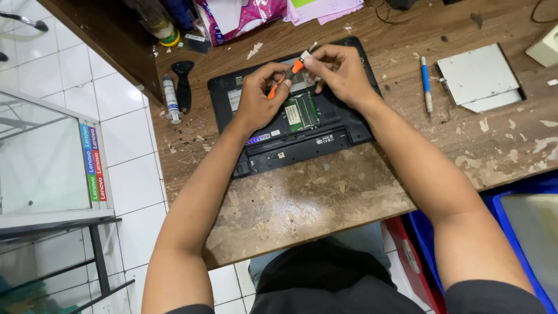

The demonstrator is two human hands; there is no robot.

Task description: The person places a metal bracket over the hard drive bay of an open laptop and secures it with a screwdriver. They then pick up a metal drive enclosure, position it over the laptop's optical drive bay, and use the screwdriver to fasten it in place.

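Centrally, left hand (256, 96) and right hand (340, 72) both pinch 1 orange-handled tool (285, 78) over the opened laptop (343, 125); seemingly light, stiff, best gripped at its handle.

Laptop (302, 125) centre on workbench (325, 192) — tube (170, 99) left, drive (479, 77) right, pen (426, 83) between.
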